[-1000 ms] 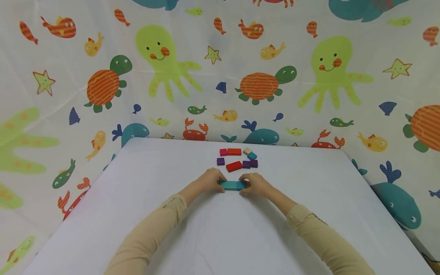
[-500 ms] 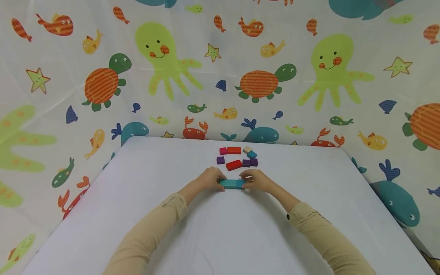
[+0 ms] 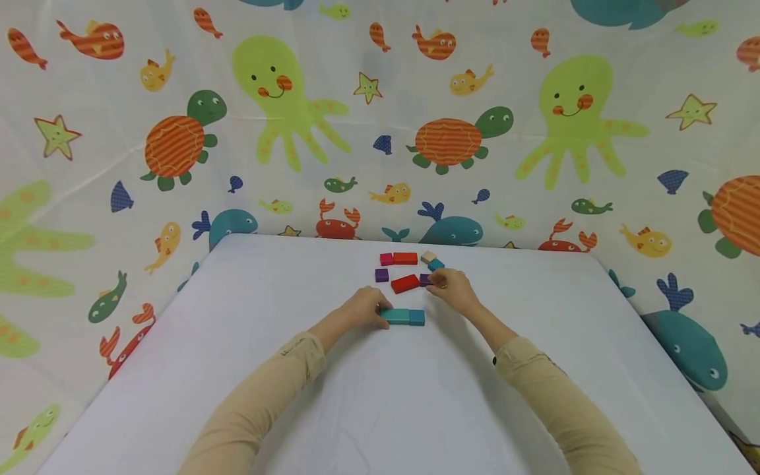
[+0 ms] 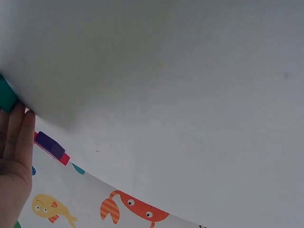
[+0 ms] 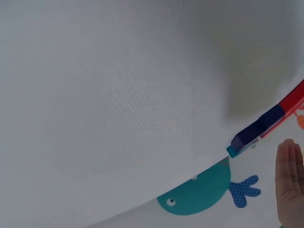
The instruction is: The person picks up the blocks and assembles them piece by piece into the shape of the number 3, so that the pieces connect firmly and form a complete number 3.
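Observation:
In the head view my left hand [image 3: 364, 307] grips the left end of a long teal block [image 3: 396, 316], thumb in front. A blue block [image 3: 417, 318] touches its right end. My right hand [image 3: 454, 291] is over the right side of the purple pair [image 3: 425, 280], hiding much of it. The right wrist view has that hand [image 5: 289, 185] with straight fingers, apart from the purple blocks [image 5: 259, 127]. In the left wrist view, the left hand's [image 4: 16, 152] fingers touch the teal block [image 4: 6, 95].
Behind the hands lie a tilted red block [image 3: 405, 284], a purple block [image 3: 382, 275], a pink block [image 3: 386, 259], an orange-red block [image 3: 406, 258], a beige block [image 3: 428, 256] and a blue-teal block [image 3: 436, 264]. A patterned cloth [image 3: 368, 152] hangs behind the table [image 3: 285, 284].
My right hand has let go of the blue block and moved back and slightly right to the purple pair. The left hand stays on the teal block.

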The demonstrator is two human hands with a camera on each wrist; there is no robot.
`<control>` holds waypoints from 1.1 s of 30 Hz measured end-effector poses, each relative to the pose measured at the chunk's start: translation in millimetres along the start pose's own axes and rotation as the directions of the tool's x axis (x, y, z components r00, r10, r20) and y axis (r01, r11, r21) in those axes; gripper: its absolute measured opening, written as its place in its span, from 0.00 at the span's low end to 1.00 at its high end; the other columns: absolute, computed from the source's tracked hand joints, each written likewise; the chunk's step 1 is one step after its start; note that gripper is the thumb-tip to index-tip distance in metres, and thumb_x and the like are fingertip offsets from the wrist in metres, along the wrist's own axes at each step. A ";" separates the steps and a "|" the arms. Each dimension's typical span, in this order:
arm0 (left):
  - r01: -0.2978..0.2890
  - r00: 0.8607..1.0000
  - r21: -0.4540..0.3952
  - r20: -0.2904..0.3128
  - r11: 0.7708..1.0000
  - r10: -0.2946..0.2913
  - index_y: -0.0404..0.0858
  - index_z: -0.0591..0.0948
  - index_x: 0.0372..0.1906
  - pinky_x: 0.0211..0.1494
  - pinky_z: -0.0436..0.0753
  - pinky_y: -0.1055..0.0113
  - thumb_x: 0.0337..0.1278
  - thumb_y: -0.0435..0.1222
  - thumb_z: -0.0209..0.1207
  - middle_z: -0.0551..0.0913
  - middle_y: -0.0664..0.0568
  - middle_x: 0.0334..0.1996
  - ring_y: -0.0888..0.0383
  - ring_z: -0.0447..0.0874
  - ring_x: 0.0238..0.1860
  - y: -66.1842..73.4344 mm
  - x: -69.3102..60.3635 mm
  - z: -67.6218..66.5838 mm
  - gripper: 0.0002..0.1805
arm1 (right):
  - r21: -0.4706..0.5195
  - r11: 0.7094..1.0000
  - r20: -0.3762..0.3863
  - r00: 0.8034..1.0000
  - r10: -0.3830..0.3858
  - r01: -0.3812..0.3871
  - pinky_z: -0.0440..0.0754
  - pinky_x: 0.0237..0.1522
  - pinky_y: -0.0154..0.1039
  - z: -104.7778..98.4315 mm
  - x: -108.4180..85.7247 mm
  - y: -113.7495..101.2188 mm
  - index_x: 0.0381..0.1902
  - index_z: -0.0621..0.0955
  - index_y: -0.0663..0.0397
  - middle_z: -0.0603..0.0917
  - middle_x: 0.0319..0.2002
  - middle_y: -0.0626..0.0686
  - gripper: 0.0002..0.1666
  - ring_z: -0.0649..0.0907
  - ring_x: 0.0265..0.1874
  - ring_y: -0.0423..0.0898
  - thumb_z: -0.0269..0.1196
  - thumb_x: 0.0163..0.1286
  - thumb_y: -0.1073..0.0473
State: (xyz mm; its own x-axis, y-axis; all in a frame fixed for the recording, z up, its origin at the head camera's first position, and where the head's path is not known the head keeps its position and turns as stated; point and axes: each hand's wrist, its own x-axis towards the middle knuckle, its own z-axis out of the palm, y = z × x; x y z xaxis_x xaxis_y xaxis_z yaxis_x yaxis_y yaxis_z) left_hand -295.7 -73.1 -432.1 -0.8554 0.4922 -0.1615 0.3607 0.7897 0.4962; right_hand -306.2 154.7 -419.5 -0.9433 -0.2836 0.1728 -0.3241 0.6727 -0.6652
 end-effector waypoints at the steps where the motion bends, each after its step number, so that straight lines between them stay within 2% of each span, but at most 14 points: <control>1: -0.004 1.000 0.001 0.001 1.000 0.004 0.38 0.84 0.49 0.43 0.79 0.70 0.44 0.38 0.71 0.86 0.50 0.41 0.59 0.78 0.38 -0.5 0.3 0.4 0.22 | -0.005 1.000 -0.024 1.000 0.006 -0.006 0.83 0.47 0.46 0.0 1.8 0.9 0.44 0.80 0.70 0.84 0.41 0.64 0.15 0.83 0.41 0.56 0.64 0.62 0.64; 4: -0.011 1.000 0.000 0.007 1.000 0.011 0.38 0.84 0.49 0.43 0.80 0.70 0.45 0.38 0.71 0.86 0.50 0.41 0.59 0.78 0.38 -1.1 1.0 1.2 0.22 | -0.026 0.999 -0.065 0.998 0.024 -0.025 0.83 0.46 0.46 -0.2 6.6 3.8 0.43 0.80 0.69 0.84 0.40 0.63 0.14 0.83 0.40 0.55 0.64 0.62 0.64; 12: -0.013 1.000 0.017 0.009 1.000 0.013 0.38 0.83 0.50 0.46 0.80 0.69 0.45 0.38 0.70 0.86 0.49 0.43 0.58 0.79 0.40 1.0 2.3 -0.4 0.23 | -0.110 0.993 -0.109 0.994 0.027 -0.039 0.81 0.47 0.48 -2.6 19.2 15.1 0.41 0.80 0.68 0.84 0.39 0.64 0.12 0.81 0.39 0.56 0.64 0.63 0.64; 16: -0.016 1.000 0.012 0.016 1.000 0.016 0.38 0.83 0.51 0.46 0.80 0.69 0.45 0.38 0.70 0.86 0.49 0.44 0.58 0.80 0.41 1.2 2.1 -0.9 0.23 | -0.136 0.989 -0.097 0.994 0.051 -0.064 0.79 0.50 0.51 -2.3 24.1 20.3 0.42 0.80 0.68 0.84 0.41 0.65 0.13 0.81 0.43 0.58 0.63 0.63 0.63; 22: -0.031 0.999 0.023 0.016 0.999 0.031 0.38 0.83 0.51 0.45 0.81 0.70 0.45 0.38 0.70 0.86 0.49 0.44 0.57 0.81 0.41 -0.2 1.9 -0.8 0.24 | -0.135 0.978 -0.077 0.986 0.150 -0.160 0.76 0.56 0.52 -4.5 30.4 24.0 0.50 0.77 0.68 0.79 0.51 0.67 0.17 0.78 0.52 0.61 0.61 0.66 0.62; 27: -0.053 0.999 0.031 0.012 0.998 0.053 0.37 0.83 0.51 0.47 0.81 0.69 0.45 0.38 0.70 0.86 0.48 0.44 0.57 0.82 0.42 -0.8 3.0 -0.4 0.23 | -0.175 0.962 -0.075 0.977 0.201 -0.211 0.75 0.56 0.52 -9.5 37.3 26.9 0.54 0.74 0.68 0.77 0.53 0.67 0.22 0.76 0.52 0.60 0.61 0.66 0.60; 33: -0.034 0.999 0.024 0.014 0.999 0.033 0.37 0.82 0.51 0.46 0.81 0.70 0.45 0.38 0.70 0.86 0.48 0.44 0.56 0.81 0.42 -1.3 2.6 -1.3 0.24 | -0.179 0.958 -0.082 0.973 0.214 -0.225 0.76 0.55 0.51 -8.1 47.7 28.1 0.54 0.74 0.70 0.78 0.52 0.68 0.23 0.77 0.51 0.60 0.61 0.66 0.59</control>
State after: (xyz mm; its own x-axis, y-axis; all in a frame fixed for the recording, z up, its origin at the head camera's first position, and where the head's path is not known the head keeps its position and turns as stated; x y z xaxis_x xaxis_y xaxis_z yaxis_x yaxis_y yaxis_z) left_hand -298.9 -73.3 -432.0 -0.8375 0.5234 -0.1572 0.3982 0.7814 0.4804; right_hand -360.9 165.6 -424.0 -0.9934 -0.0761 0.0858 -0.1108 0.8302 -0.5463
